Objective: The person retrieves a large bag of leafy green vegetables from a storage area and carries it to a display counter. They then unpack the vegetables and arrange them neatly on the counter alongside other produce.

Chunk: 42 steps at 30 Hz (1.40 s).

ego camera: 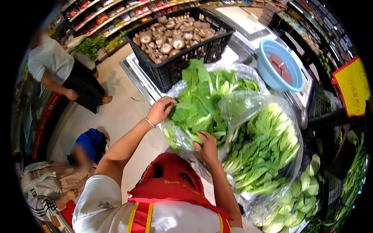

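Observation:
Loose leafy greens (pixel 201 102) fill an opened clear plastic bag (pixel 250 72) in front of me. My left hand (pixel 161 110) is at the left edge of these greens, fingertips against the leaves. My right hand (pixel 207 145) rests on the near side of the same pile, its fingers spread over the stems; whether either hand grips a leaf is hidden. To the right, a second clear bag holds neatly stacked bok choy (pixel 262 151), its plastic lying partly over the top.
A black plastic crate (pixel 163 72) of shiitake mushrooms (pixel 174 38) stands behind the greens. A light blue basin (pixel 262 61) with dark red blocks in liquid sits at right. Cabbages (pixel 291 204) lie near right. People (pixel 52 61) are in the aisle at left. A yellow price sign (pixel 352 87) hangs right.

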Available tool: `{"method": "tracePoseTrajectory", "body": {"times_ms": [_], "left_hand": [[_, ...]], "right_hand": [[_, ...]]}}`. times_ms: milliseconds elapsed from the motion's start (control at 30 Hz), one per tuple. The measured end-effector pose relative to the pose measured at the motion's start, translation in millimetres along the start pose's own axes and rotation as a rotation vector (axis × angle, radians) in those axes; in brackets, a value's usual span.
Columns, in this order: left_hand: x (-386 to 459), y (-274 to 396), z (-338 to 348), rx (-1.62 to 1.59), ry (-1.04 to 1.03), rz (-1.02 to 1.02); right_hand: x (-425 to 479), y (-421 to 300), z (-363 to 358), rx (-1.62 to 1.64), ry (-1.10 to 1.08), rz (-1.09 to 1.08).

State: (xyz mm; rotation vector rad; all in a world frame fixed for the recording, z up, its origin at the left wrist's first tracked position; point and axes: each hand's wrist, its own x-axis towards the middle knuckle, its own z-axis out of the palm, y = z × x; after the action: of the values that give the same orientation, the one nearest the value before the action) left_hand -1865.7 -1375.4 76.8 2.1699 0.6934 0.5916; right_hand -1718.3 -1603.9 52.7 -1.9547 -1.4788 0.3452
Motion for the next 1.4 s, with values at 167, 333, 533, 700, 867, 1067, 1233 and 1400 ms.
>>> {"method": "tracePoseTrajectory", "body": {"times_ms": [167,333,533,700,867,1067,1233,1400], "left_hand": [[42.7,16.1,-0.9,0.18,-0.015,0.25],[84.5,35.2,39.6,0.445,-0.272,0.51],[84.6,-35.4,34.1,0.5,-0.579,0.618],[96.2,-15.7,-4.4,0.28,-0.727,0.562],[112.9,-6.4,18.6,0.095,-1.202,0.614],[114.5,-13.1,25.5,-0.163,-1.464,0.499],[159.3,-27.0,40.7,-0.405,-0.643,0.198],[145.9,-28.3,121.8,0.119,-0.474,0.277]], "right_hand": [[44.1,-4.1,-2.3,0.426,0.04,0.161],[77.0,22.8,-30.0,0.155,0.29,0.083],[34.5,121.1,-81.8,0.244,0.904,0.501],[117.3,26.1,-68.5,-0.107,0.965,0.556],[225.6,92.3,-32.4,-0.018,0.672,0.476],[246.3,118.2,-4.2,-0.45,0.238,0.741],[191.9,138.9,-7.4,0.543,0.456,0.492],[195.8,153.4,-5.2,0.165,0.567,0.609]]}}
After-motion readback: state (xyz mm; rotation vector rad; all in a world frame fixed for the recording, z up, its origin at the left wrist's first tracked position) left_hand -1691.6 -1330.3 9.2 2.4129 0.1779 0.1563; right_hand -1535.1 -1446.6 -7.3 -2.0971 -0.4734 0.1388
